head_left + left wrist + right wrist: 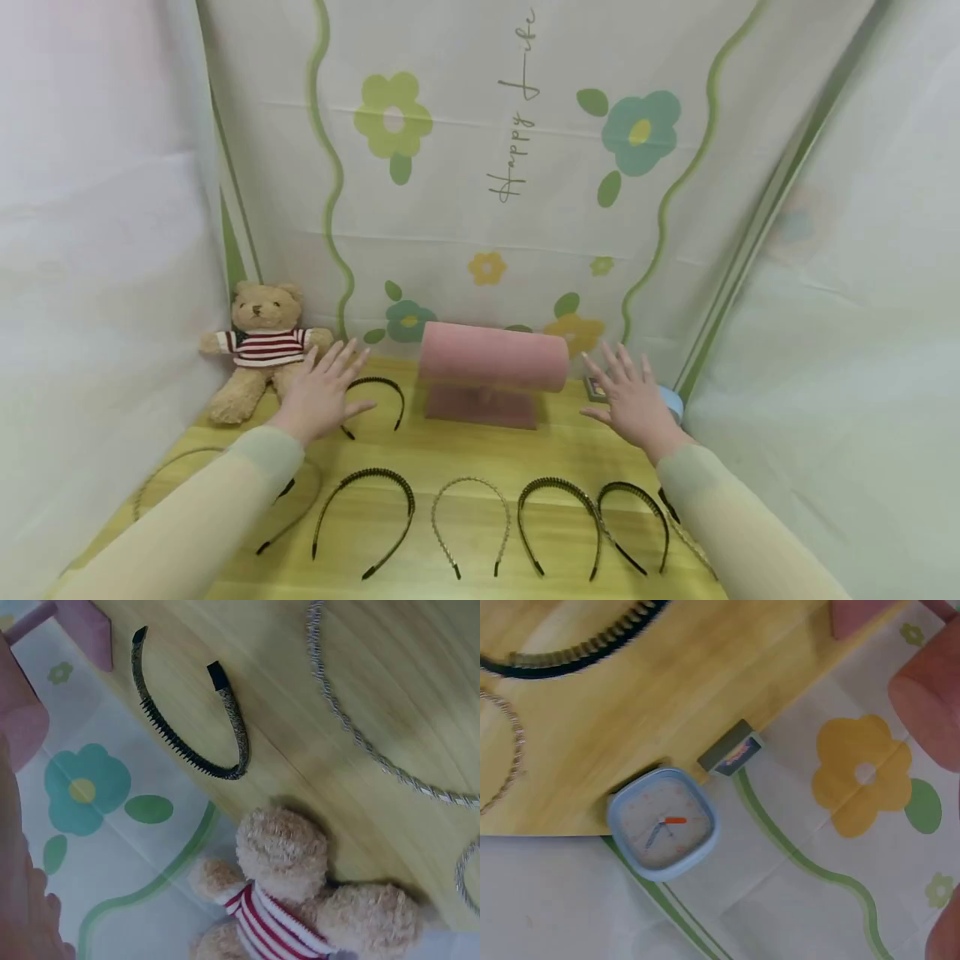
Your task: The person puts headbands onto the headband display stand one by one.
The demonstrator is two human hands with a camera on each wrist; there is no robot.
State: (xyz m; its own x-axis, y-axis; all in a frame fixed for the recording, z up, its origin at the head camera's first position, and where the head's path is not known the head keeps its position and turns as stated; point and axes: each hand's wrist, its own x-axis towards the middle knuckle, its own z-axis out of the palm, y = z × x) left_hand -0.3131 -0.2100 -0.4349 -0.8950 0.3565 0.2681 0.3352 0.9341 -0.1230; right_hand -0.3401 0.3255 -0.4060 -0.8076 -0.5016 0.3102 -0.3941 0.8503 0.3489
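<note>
Both hands are raised over the wooden table with fingers spread, holding nothing. My left hand point(321, 398) overlaps the teddy bear point(262, 333) and a dark headband point(400, 392) in the head view. My right hand point(633, 402) is beside the pink padded roll on a stand point(491, 357), in front of a light blue clock point(664, 823). Along the front lies a row of headbands: a dark coiled one point(375, 473), a thin pale one point(471, 479), a brown one point(558, 482) and a black one point(633, 487). Sleeves partly cover more headbands at both ends.
A small dark box point(732, 748) lies near the clock at the table's back edge. White curtains with printed flowers point(393, 117) hang behind and along both sides. The roll's base point(482, 407) stands at the back middle of the table.
</note>
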